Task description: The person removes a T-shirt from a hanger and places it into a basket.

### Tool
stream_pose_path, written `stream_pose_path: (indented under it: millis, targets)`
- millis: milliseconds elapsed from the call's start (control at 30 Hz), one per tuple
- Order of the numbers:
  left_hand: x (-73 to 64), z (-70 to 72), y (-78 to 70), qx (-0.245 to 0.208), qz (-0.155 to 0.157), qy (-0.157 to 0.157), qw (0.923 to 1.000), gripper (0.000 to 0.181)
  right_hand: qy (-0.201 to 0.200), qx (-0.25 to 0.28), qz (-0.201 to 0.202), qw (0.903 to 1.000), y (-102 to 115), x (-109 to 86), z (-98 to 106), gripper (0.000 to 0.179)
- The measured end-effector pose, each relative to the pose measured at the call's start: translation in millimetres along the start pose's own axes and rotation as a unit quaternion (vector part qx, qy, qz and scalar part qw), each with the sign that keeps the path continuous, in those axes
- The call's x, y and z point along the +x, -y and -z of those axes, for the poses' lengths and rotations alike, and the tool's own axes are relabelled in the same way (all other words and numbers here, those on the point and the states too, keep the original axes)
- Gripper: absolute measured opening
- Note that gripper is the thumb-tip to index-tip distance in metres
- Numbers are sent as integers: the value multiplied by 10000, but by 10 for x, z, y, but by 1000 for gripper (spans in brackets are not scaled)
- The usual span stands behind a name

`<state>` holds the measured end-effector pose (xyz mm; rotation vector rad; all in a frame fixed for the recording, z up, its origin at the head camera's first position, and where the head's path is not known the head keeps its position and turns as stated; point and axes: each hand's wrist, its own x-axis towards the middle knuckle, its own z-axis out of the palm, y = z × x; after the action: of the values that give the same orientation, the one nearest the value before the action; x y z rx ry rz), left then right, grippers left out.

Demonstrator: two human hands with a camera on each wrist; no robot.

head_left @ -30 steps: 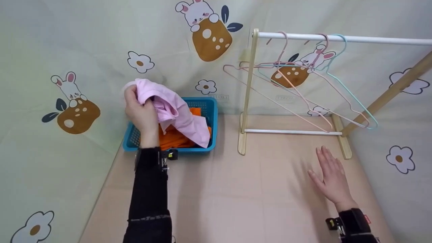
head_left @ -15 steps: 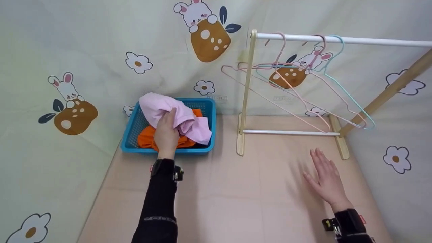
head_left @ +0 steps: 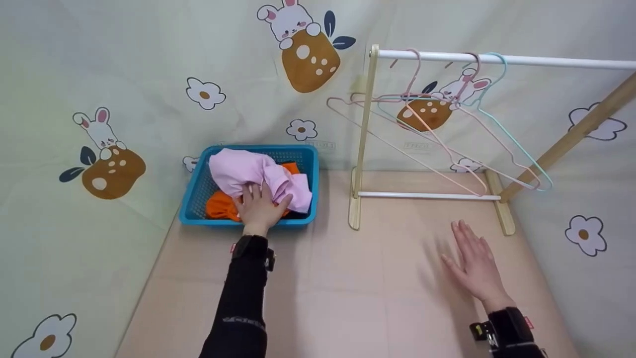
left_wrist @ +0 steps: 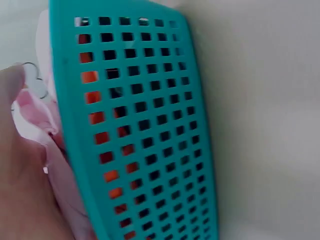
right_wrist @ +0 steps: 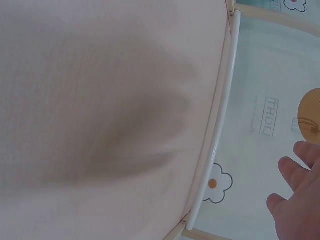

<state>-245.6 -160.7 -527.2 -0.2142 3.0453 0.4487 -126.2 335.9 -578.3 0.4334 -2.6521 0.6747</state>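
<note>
My left hand (head_left: pixel 261 209) is over the front part of a blue plastic basket (head_left: pixel 186 211), its fingers spread at the near edge of a pink cloth garment (head_left: pixel 238 169). The pink garment lies bunched in the basket on top of orange cloth (head_left: pixel 221 206). In the left wrist view the basket's perforated side wall (left_wrist: pixel 145 120) hides most of the cloth, and part of the hand (left_wrist: pixel 25 190) shows at the left. Above the floor on the right, my right hand (head_left: pixel 474 268) has its fingers straight and holds nothing.
A wooden rack with a white top rail (head_left: pixel 447 57) stands at the back right. On it hang a pink hanger (head_left: pixel 437 136), a darker pink hanger (head_left: pixel 489 129) and a turquoise hanger (head_left: pixel 516 144). Patterned fabric walls (head_left: pixel 124 258) enclose the left, back and right.
My left hand has lowered the pink garment into the basket and let go of it, then drawn back toward the near rim with fingers spread. My right hand has shifted slightly left.
</note>
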Motion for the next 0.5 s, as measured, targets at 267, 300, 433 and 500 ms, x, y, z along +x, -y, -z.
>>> stream_pose_path:
  millis: [267,300,433,500]
  targets:
    - [19,-72,150,56,-319,214,9992,89,43,38,22,10000,5,4,-48,77]
    - [22,-69,161,47,-350,199,9992,87,59,37,19,10000,12,9,-52,76]
    - [22,-83,197,173,-392,68,9991,82,129,11,33,9999,47,31,-61,76]
    - [10,-110,203,345,-410,-92,9985,82,143,3,40,9999,61,46,-58,76]
